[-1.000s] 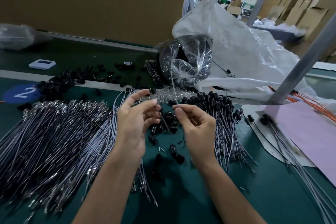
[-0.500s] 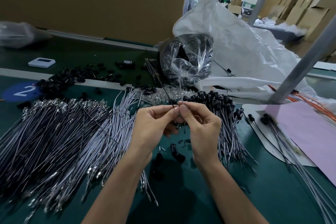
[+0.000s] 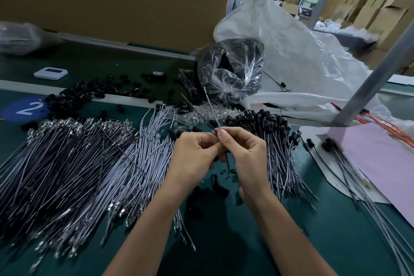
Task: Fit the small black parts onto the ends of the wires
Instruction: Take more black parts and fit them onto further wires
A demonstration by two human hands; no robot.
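Item: two thin wires [image 3: 211, 107], one white-sheathed, one dark, both straight and stiff. They rose slantwise just in front of the clear bag [image 3: 230, 69], a crinkled, glossy plastic sack bulging with black pieces.

Left hand [image 3: 197, 154]: fingers curled, thumb and forefinger pinched on the wires' lower ends.

Right hand [image 3: 246, 159]: likewise curled, its thumb tip pressed to the same spot, against the left fingertips. Whether a black part sat in the pinch could not be told.

Small black parts [image 3: 74, 98]: stubby cylinders, scattered left of the bag.

Bare wire heap [image 3: 67, 163]: grey strands with bright metal tips, fanned out front-left of the bag.

Capped wires [image 3: 268, 123]: black-headed bundle, front-right of the bag.

Desk [image 3: 336, 231]: smooth, matt green surface.
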